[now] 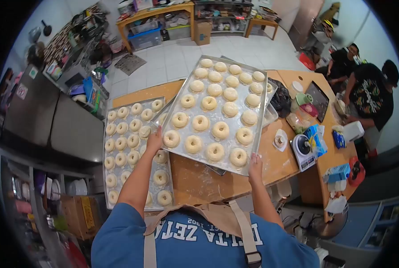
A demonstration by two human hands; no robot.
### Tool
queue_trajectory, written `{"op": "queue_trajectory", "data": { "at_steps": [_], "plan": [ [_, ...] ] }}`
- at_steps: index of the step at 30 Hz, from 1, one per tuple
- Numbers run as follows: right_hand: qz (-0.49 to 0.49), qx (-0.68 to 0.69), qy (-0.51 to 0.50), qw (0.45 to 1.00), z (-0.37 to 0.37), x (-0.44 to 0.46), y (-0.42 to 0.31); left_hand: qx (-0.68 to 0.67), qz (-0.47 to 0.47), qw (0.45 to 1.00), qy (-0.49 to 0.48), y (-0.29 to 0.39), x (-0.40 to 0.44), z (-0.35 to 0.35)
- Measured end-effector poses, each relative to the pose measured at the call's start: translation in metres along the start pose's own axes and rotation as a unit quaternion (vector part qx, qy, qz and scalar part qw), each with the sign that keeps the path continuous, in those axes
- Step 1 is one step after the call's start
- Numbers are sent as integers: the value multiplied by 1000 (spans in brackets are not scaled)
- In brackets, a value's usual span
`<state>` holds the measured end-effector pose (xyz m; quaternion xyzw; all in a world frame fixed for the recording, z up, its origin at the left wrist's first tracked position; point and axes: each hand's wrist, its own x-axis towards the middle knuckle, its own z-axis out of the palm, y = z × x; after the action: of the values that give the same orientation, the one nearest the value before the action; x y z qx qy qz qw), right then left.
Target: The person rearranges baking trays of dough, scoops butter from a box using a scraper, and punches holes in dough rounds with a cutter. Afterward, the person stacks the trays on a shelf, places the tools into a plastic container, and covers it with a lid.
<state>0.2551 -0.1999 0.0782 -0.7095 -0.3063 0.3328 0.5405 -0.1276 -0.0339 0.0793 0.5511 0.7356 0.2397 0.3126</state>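
A metal baking tray (231, 164) of ring-shaped dough pieces is held up in front of me, turned at an angle over the table. My left hand (155, 141) grips its near left edge. At its near right corner, my right hand (255, 168) grips the rim. Rows of pale dough rings (193, 144) lie on it; those toward the far end look rounder, with holes hard to see. To the left rests a second tray (105, 167), also full of dough rings (134, 141). Part of at least one more tray (163, 110) shows beneath the held one.
The wooden table (190, 178) has flour smears. Right of the trays are a black plastic bag (280, 96), a kitchen scale (303, 152), a dark tray (318, 100) and blue packages (316, 136). Two people (369, 94) sit or stand at the right. A fridge (52, 118) stands left.
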Motion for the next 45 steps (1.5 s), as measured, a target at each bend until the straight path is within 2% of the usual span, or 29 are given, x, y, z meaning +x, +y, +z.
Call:
{"op": "queue_trajectory", "data": {
  "at_steps": [2,5,6,8,9,10,12,13,15,19,22,25,26,28,29,31,33,36,39,42,45],
  "plan": [
    [-26,-14,-29,999,-19,3,1,-20,-15,1000,16,0,-30,-3],
    [-10,-5,-115,993,-43,3,-13,-24,-39,996,72,4,-106,-18],
    [-9,-11,-114,993,-49,-3,-30,-14,-40,995,87,10,-129,-26],
    [-9,-23,-111,994,-66,-23,-74,-72,-101,989,85,33,-184,-48],
    [-23,-36,-149,988,-71,-27,-84,-102,-123,983,86,35,-205,-59],
    [-38,-49,-187,980,-77,-28,-92,-65,-112,985,117,28,-225,-64],
    [-58,-96,-235,966,-82,-18,-99,-85,-94,973,192,15,-255,-62],
    [-59,-71,-254,963,-86,-24,-99,-91,-79,967,224,8,-271,-61],
    [-70,-34,-363,928,-71,-39,-106,-147,-164,939,263,-11,-353,-70],
    [-97,-112,-400,905,-40,-64,-117,-152,-235,901,332,-13,-448,-77],
    [-172,-133,-480,850,-4,-81,-91,-180,-236,856,424,-40,-520,-70],
    [-193,-166,-563,786,19,-115,-108,-140,-325,825,440,-37,-567,-69],
    [-195,-157,-613,749,36,-139,-113,-147,-354,802,458,-48,-589,-72],
    [-205,-140,-648,720,68,-190,-106,-159,-404,759,486,-78,-630,-81],
    [-209,-132,-660,710,81,-211,-101,-150,-394,747,515,-94,-644,-80],
    [-175,-128,-685,696,111,-247,-89,-130,-373,720,570,-120,-667,-82],
    [-134,-135,-697,692,131,-283,-75,-151,-385,714,565,-141,-695,-96],
    [-180,-121,-736,641,166,-332,-69,-152,-413,692,572,-164,-717,-110],
    [-236,-103,-742,620,208,-357,-50,-153,-431,665,590,-186,-719,-114],
    [-225,-153,-735,621,246,-415,-65,-125,-448,659,591,-233,-723,-144],
    [-215,-141,-757,600,294,-434,-47,-139,-446,649,600,-265,-708,-160]
  ]
}}
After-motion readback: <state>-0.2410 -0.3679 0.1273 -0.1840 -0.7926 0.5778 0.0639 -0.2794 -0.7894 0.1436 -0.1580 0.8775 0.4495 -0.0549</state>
